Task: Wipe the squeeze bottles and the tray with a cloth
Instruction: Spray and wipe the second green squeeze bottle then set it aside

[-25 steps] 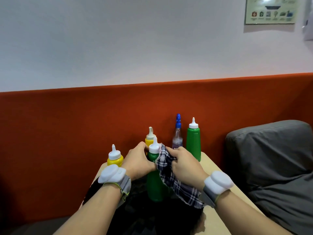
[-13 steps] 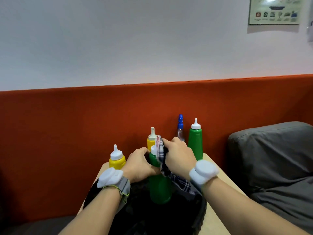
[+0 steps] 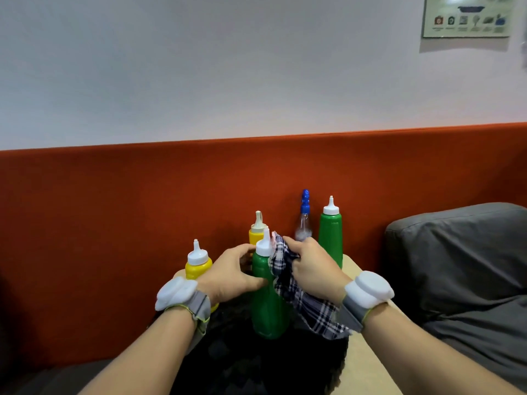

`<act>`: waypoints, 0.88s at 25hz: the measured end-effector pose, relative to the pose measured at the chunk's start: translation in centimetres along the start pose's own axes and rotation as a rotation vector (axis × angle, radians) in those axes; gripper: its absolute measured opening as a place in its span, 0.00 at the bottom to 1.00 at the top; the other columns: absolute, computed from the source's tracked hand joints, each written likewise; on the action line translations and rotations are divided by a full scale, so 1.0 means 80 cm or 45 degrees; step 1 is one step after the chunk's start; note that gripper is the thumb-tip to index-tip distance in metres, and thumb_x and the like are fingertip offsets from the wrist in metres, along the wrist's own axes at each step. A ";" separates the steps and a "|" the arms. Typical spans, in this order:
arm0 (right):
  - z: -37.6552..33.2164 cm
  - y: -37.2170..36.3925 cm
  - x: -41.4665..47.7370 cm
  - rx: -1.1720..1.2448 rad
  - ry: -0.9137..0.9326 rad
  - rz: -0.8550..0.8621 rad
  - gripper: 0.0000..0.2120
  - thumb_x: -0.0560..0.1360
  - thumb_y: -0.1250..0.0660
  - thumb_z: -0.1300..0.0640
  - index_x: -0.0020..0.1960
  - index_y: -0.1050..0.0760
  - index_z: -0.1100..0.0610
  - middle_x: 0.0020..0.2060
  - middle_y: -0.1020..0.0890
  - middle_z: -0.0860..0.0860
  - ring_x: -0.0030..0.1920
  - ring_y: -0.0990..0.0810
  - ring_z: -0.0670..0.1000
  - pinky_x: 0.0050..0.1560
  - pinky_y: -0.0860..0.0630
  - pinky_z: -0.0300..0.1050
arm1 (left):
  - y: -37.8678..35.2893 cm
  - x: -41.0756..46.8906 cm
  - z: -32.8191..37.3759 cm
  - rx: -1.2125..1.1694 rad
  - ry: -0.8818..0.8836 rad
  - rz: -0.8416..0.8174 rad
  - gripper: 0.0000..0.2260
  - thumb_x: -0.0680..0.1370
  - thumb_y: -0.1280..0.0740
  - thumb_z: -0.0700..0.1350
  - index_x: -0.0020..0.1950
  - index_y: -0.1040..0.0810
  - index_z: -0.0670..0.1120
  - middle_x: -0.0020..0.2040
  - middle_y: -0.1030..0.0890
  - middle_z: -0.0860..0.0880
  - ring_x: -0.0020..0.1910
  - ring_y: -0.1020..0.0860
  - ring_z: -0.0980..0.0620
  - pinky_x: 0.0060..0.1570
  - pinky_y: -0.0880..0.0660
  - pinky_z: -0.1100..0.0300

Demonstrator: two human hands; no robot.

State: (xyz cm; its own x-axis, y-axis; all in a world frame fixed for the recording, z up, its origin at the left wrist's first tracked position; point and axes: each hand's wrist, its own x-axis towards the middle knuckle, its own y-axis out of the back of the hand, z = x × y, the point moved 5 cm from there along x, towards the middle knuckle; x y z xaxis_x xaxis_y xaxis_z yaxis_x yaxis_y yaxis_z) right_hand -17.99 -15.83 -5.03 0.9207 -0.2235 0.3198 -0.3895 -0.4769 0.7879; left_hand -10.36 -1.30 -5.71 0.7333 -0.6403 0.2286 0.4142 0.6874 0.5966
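Observation:
A green squeeze bottle (image 3: 266,306) with a white cap stands upright on the black tray (image 3: 251,363) in front of me. My left hand (image 3: 231,273) grips its upper body from the left. My right hand (image 3: 309,266) holds a checked cloth (image 3: 302,297) bunched against the bottle's right shoulder, and the cloth's loose end hangs down to the right. Behind stand a short yellow bottle (image 3: 198,265), a second yellow bottle (image 3: 257,232) and a tall green bottle (image 3: 330,232).
A clear spray bottle with a blue top (image 3: 304,220) stands between the far bottles. The small beige table (image 3: 368,363) ends against an orange padded wall (image 3: 142,223). A grey cushion (image 3: 462,280) lies to the right.
My right hand has slid the cloth down from the bottle's cap to its right shoulder. My left hand keeps its grip on the bottle.

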 end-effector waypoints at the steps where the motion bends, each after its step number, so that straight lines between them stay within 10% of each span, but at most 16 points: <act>1: -0.007 -0.009 -0.006 -0.030 0.048 -0.022 0.28 0.72 0.47 0.61 0.71 0.36 0.44 0.51 0.28 0.55 0.53 0.25 0.62 0.56 0.26 0.55 | 0.001 0.000 0.000 0.018 -0.013 0.039 0.25 0.67 0.23 0.38 0.61 0.25 0.49 0.53 0.19 0.56 0.53 0.21 0.57 0.46 0.26 0.72; 6: 0.005 -0.013 -0.007 -0.034 0.004 -0.024 0.30 0.72 0.46 0.60 0.72 0.37 0.42 0.51 0.28 0.55 0.54 0.27 0.63 0.56 0.26 0.56 | -0.001 0.003 -0.012 0.055 0.058 0.209 0.22 0.57 0.19 0.49 0.47 0.23 0.51 0.43 0.16 0.52 0.45 0.18 0.51 0.47 0.20 0.52; 14: 0.026 0.011 -0.023 0.041 -0.012 0.159 0.28 0.76 0.44 0.63 0.75 0.38 0.49 0.51 0.30 0.53 0.58 0.28 0.55 0.59 0.33 0.44 | -0.013 0.004 -0.008 0.055 0.070 0.072 0.35 0.60 0.19 0.51 0.63 0.31 0.54 0.55 0.21 0.55 0.54 0.21 0.54 0.58 0.23 0.51; 22: -0.042 0.005 0.006 -0.349 0.101 0.155 0.25 0.77 0.44 0.59 0.73 0.40 0.49 0.56 0.31 0.55 0.58 0.30 0.61 0.53 0.30 0.55 | -0.010 0.005 -0.008 0.180 0.063 0.210 0.29 0.58 0.20 0.50 0.56 0.26 0.53 0.51 0.19 0.56 0.52 0.21 0.54 0.52 0.23 0.56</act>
State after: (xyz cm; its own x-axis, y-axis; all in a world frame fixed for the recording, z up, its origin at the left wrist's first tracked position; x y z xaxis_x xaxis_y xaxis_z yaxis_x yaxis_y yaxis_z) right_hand -17.63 -13.27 -2.79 0.8708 -0.1928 0.4522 -0.4861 -0.2012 0.8504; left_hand -10.00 -1.88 -6.57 0.8119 -0.5032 0.2960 0.2093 0.7241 0.6571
